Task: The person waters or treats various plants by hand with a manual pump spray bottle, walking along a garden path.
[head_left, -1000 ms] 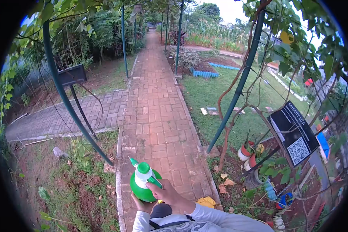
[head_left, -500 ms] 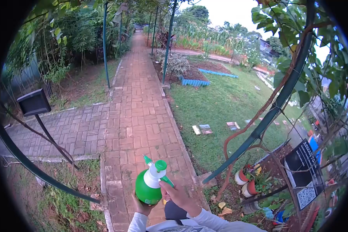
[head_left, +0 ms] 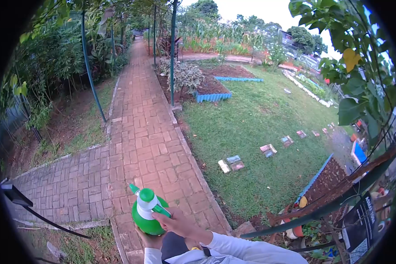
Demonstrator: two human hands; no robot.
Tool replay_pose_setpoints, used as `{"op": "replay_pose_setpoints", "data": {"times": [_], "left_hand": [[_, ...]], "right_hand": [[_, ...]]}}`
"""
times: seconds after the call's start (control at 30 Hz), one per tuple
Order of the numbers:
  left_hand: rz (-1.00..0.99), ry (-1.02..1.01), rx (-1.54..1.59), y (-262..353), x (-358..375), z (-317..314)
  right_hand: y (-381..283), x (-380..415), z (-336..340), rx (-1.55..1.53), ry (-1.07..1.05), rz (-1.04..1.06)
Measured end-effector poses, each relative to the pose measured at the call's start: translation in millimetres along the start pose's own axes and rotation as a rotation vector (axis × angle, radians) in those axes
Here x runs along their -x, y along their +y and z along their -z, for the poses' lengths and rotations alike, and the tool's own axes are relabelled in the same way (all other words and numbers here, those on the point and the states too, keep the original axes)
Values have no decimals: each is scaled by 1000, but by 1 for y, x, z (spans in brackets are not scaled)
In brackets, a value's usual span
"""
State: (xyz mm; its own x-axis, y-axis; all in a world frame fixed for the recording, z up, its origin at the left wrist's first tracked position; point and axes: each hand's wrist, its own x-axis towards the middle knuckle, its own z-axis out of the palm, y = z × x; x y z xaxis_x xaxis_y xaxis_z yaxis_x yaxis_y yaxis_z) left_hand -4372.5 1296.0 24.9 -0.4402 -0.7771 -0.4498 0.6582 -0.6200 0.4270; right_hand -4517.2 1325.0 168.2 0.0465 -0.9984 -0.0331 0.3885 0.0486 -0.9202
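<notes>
A green pump spray bottle with a white collar, a green pump knob and a green nozzle is held upright low in the view. My left hand cups the bottle from below and behind, its fingers partly hidden by the round body. My right hand is closed around the green handle at the side of the sprayer head. The nozzle points forward and to the left, over the brick path.
A grey side path branches left, beside a dark sign on a post. Green posts line the path. On the right lie grass, stepping stones, a low green bar, potted plants and a black information board.
The view has moved forward and turned slightly right, so the side path, post and right-hand bar are nearer. Both hands still hold the spray bottle, which now appears lower and further left.
</notes>
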Motion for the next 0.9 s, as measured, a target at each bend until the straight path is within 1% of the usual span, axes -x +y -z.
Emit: {"op": "replay_pose_setpoints", "data": {"times": [0.07, 0.1, 0.27, 0.33, 0.4, 0.53, 0.63, 0.73, 0.8, 0.9], "left_hand": [[-11, -43, 39, 17, -43, -9], [11, -75, 65, 26, -67, -14], [60, -22, -2, 76, -174, -49], [65, -11, 1, 98, -216, -67], [63, -56, -18, 115, -253, -86], [91, -35, -52, 154, -337, -119], [136, -48, -123, 173, -402, -139], [146, -40, -121, 186, -466, -152], [135, -117, -117, 193, -507, -172], [95, -133, -91, 210, -562, -210]], "right_hand": [[-6, -43, 14, 28, -13, -38], [-2, -67, 23, 45, 2, 5], [-13, -186, 63, 28, 9, 16], [-29, -233, 75, 50, 28, 22], [-48, -271, 89, 17, -15, 24], [-72, -339, 118, -8, 53, 32], [-78, -394, 150, -66, 86, 46], [-85, -450, 180, -21, 131, 74], [-91, -491, 201, -55, 106, 68], [-105, -559, 230, -8, 77, 52]]}}
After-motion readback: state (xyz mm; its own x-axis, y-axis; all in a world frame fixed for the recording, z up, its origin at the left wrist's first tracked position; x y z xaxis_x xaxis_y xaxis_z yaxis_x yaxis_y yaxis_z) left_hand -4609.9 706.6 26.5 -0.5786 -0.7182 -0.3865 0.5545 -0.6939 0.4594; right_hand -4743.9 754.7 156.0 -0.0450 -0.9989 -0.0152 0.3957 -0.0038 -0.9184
